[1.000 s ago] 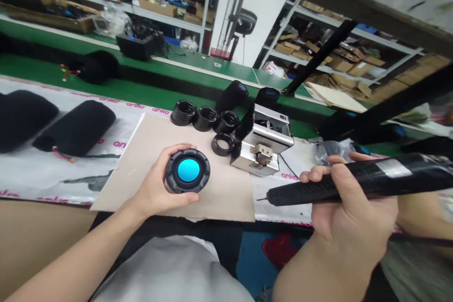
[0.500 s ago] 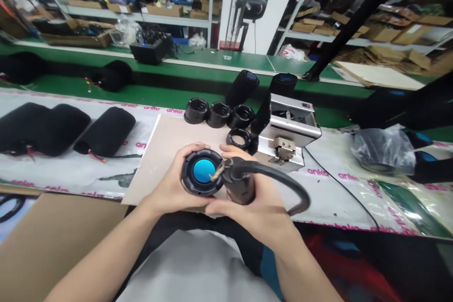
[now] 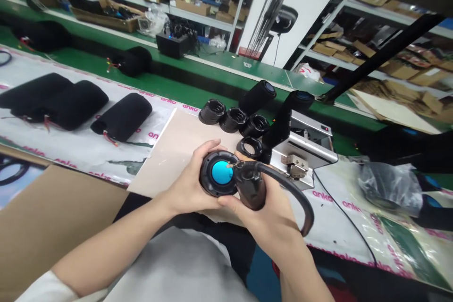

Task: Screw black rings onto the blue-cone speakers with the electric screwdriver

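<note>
Now | left hand (image 3: 187,184): fingers curled round blue-domed speaker (image 3: 216,173) | right hand (image 3: 260,217): fingers shut on corded screwdriver (image 3: 250,186)

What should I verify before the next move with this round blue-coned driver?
Driver seated in left hand: ok, cupped with the cone facing up.
Right hand gripping the black pen tool: ok.
Tool tip against the driver's rim: cannot tell, too small.
Tool cable clear of the blue cone: ok, it arcs away.
Three black rings clear of the hands: ok, they sit behind them.
</note>
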A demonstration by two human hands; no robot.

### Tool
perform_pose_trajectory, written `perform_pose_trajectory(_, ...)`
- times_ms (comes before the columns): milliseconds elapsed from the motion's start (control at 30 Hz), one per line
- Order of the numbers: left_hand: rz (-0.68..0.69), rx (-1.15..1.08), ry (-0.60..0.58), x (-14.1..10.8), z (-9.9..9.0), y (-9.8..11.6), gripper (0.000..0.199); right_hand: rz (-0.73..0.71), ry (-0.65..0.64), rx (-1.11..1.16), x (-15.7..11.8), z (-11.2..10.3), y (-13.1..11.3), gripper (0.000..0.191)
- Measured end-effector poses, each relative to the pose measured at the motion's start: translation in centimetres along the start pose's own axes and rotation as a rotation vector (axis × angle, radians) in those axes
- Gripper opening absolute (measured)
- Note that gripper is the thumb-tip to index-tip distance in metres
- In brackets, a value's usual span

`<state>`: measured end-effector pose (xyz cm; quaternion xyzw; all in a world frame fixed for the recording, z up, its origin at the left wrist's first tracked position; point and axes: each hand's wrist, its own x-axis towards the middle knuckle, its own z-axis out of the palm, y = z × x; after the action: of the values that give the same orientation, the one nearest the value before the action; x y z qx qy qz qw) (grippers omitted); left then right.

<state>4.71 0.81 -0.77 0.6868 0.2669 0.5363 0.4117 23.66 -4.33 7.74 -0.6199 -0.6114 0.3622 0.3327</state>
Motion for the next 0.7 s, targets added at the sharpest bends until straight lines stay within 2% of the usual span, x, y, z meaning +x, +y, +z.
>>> perform_pose_trajectory(133,0.015,0.043,-0.069,0.4,-0.5,0.3,0.112,0.057,-0.016,0.125,0.2,0.3,0.3,0.068)
perform_pose_trajectory(233,0.017,0.026,-0.042,0.5,-0.7,0.3,0.115,0.061,0.007,0.181,0.4,0.0,0.4,0.068)
perform_pose_trajectory(300,-0.001,0.046,-0.007,0.6,-0.6,0.2,0.108,0.021,0.057,0.237,0.4,-0.5,0.7,0.063)
perform_pose_trajectory(367,-0.027,0.081,0.013,0.6,-0.4,0.1,0.099,-0.091,0.198,0.391,0.3,-1.2,1.1,0.053)
perform_pose_trajectory(433,-0.031,0.090,0.018,0.6,-0.3,0.1,0.093,-0.286,0.415,0.575,0.1,-1.9,1.6,0.044)
perform_pose_trajectory(500,-0.016,0.078,0.031,0.7,-0.2,0.2,0.090,-0.460,0.602,0.630,0.0,-2.2,2.2,0.039)
perform_pose_trajectory(533,-0.010,0.076,0.039,0.7,-0.1,0.2,0.088,-0.492,0.643,0.615,-0.1,-2.3,2.6,0.039)
perform_pose_trajectory(600,-0.005,0.094,0.053,0.7,-0.1,0.3,0.085,-0.441,0.626,0.586,0.0,-2.1,3.3,0.042)
perform_pose_trajectory(700,-0.003,0.178,0.073,0.7,-0.4,0.4,0.082,-0.304,0.512,0.615,0.5,-1.4,4.5,0.043)
